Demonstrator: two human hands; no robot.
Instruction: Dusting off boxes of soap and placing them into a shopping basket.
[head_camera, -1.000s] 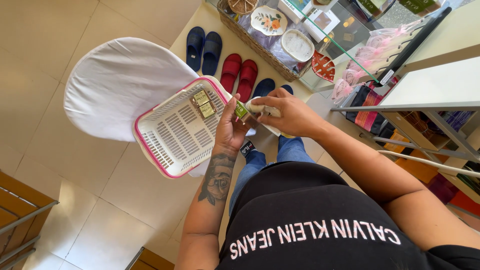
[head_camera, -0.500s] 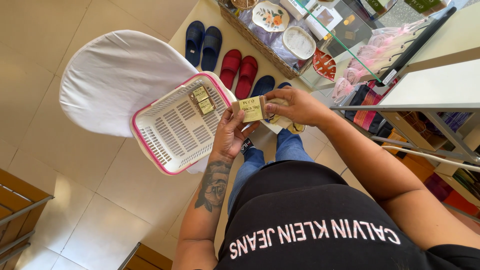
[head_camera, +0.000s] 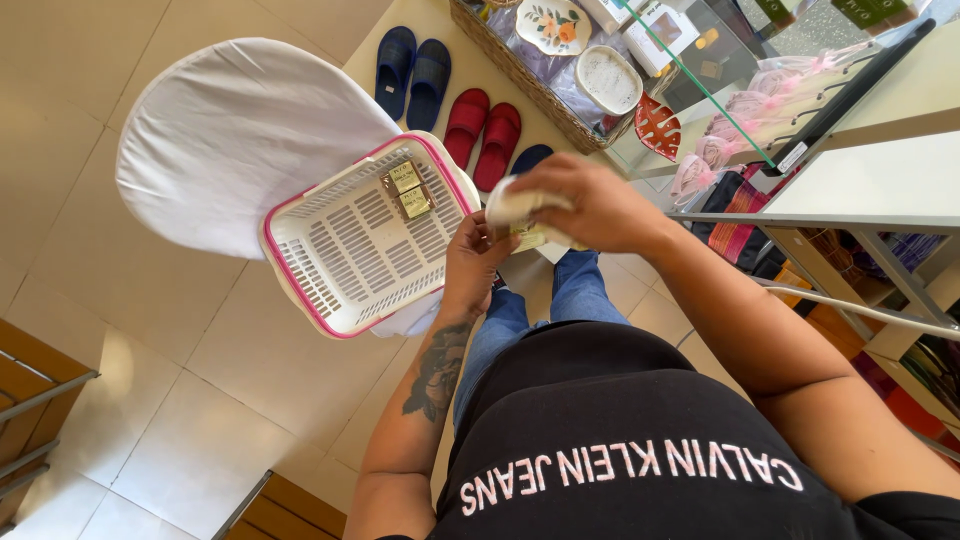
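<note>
Fingers of the right hand (head_camera: 592, 205): closed around a small white lump (head_camera: 508, 207), now up over the little yellow packet (head_camera: 530, 238). Fingers of the left hand (head_camera: 475, 262): pinching that packet from below, just beside the pink-rimmed basket (head_camera: 345, 255). Showed the packet flat and plain 0.5 seconds ago; hides most of it now. Keeps 2 more packets (head_camera: 408, 190) in the basket's far corner, same as before. Means 1 packet in hand, not in the basket yet.

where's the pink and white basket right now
In the head view, the pink and white basket sits left of centre on the white-covered seat, just beside the left hand, with two small yellow packets in its far corner.
</note>
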